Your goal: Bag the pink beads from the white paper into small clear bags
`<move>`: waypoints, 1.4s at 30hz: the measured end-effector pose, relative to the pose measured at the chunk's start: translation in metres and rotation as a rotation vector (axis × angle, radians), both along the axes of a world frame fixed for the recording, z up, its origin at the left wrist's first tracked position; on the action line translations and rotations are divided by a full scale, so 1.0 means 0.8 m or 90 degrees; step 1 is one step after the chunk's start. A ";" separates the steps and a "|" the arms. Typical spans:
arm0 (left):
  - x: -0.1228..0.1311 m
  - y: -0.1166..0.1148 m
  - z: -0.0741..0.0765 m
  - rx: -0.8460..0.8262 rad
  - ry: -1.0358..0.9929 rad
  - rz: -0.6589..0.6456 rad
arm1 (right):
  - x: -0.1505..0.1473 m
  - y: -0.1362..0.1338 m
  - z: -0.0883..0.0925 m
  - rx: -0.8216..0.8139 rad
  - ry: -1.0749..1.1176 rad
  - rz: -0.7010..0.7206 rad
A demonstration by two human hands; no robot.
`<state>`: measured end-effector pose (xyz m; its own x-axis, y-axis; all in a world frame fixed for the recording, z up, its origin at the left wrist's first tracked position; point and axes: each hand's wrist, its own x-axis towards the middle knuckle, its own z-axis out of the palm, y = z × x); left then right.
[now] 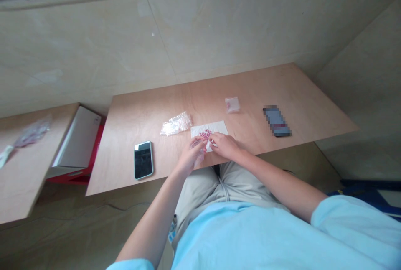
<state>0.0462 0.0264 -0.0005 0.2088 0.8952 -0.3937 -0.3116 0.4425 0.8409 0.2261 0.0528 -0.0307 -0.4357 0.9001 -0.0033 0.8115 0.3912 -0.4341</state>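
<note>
Small pink beads [206,133] lie in a loose cluster on a white sheet of paper [222,127] near the table's front edge. My left hand [189,154] is closed on a clear plastic bag [199,159] at the sheet's left side, with some pink showing by the fingertips. From the right, my right hand [226,145] reaches over the paper with its fingers curled together beside the beads. Whatever is between those fingertips is too small to make out.
A stack of clear bags [177,123] lies left of the paper, and a small bag with pink pieces [232,105] behind it. One phone [143,160] rests at left, a blurred-out phone [277,121] at right. Another table [19,178] stands beyond a white box [79,138].
</note>
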 end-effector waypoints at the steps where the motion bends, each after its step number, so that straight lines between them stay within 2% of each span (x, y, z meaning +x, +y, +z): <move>1: 0.001 -0.001 -0.001 0.013 0.004 -0.004 | 0.000 0.000 0.000 -0.004 0.001 0.000; 7: 0.003 -0.003 -0.001 0.051 0.021 -0.035 | 0.002 0.003 0.001 -0.018 0.052 -0.012; 13: 0.002 -0.005 -0.004 0.051 0.068 -0.075 | 0.005 0.015 0.022 -0.046 0.392 -0.103; 16: 0.004 -0.006 -0.008 0.039 0.093 -0.097 | 0.004 0.012 0.037 -0.108 0.460 -0.055; 18: 0.006 -0.007 -0.011 0.029 0.093 -0.106 | 0.005 0.009 0.042 -0.132 0.446 -0.011; 20: 0.007 -0.007 -0.013 0.019 0.078 -0.097 | 0.009 0.010 0.040 -0.111 0.427 -0.011; 26: 0.003 -0.001 -0.007 -0.015 0.021 -0.061 | 0.034 0.029 0.015 0.006 0.304 -0.082; 32: 0.003 0.000 0.005 -0.058 0.008 -0.037 | 0.036 0.028 -0.001 0.007 0.145 -0.025; 42: -0.006 0.001 0.006 -0.096 -0.068 0.002 | 0.022 0.011 0.004 -0.013 0.017 0.035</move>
<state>0.0411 0.0271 0.0044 0.2541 0.8283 -0.4993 -0.3974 0.5601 0.7269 0.2436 0.0617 -0.0273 -0.4851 0.8744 -0.0090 0.7767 0.4262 -0.4638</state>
